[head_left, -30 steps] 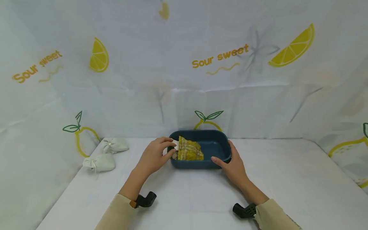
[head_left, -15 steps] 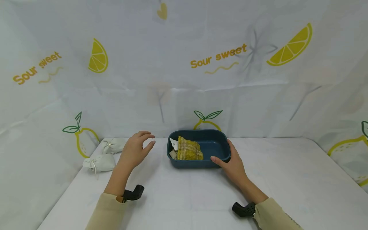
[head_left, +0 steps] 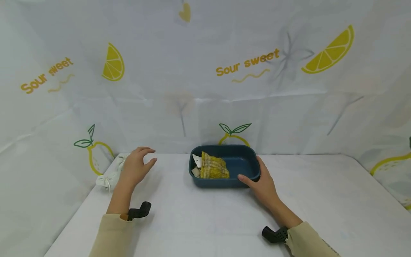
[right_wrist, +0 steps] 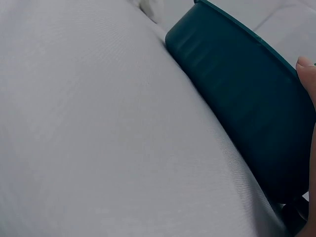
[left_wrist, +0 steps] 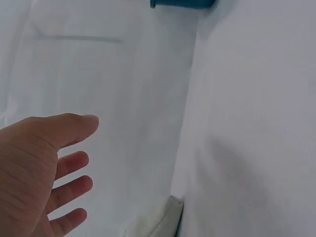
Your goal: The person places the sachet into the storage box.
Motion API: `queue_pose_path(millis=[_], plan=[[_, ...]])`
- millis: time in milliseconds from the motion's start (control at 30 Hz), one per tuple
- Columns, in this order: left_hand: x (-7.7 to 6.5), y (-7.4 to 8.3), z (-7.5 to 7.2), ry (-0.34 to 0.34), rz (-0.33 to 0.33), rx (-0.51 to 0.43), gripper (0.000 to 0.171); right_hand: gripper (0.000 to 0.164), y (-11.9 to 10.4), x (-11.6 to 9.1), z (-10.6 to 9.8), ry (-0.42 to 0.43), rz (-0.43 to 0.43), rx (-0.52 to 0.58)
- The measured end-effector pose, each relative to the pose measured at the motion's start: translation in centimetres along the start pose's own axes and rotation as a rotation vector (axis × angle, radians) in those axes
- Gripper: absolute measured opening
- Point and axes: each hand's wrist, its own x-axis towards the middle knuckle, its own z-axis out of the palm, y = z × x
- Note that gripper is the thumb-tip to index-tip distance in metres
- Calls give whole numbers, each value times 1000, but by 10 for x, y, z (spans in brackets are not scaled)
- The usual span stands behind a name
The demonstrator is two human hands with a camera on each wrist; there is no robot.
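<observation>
A dark blue rectangular storage bin sits near the back edge of the table. My right hand grips its right end, thumb over the front rim and fingers round the side; in the right wrist view the thumb shows at the bin's rim. Inside, toward the left, stands a yellow-and-grey plaid cloth pouch, with a white piece and a beige piece beside it. My left hand, holding nothing, hovers with parted fingers by two pale drawstring pouches, partly hiding the front one and the rear one.
A white cloth covers the table. Behind it hangs a white curtain printed with lemons and lettering, close against the bin's back. Black wrist cameras sit at both cuffs.
My left hand has let go of the things at the bin's left end and moved left to the pale pouches, its fingers spread. The right hand has kept its hold on the bin.
</observation>
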Motion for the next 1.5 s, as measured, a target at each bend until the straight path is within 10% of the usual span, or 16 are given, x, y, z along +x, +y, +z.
queue_pose_path(millis=[700,933,1500], plan=[[-13,-61,9,-18,-165,172,54,106,4,3,0,5,0,-13],[-14,-66,12,-97,-273,214,68,106,2,2,0,1,-6,-13],[-9,-58,22,-54,-278,205,65,105,-2,1,-3,-15,12,-13]])
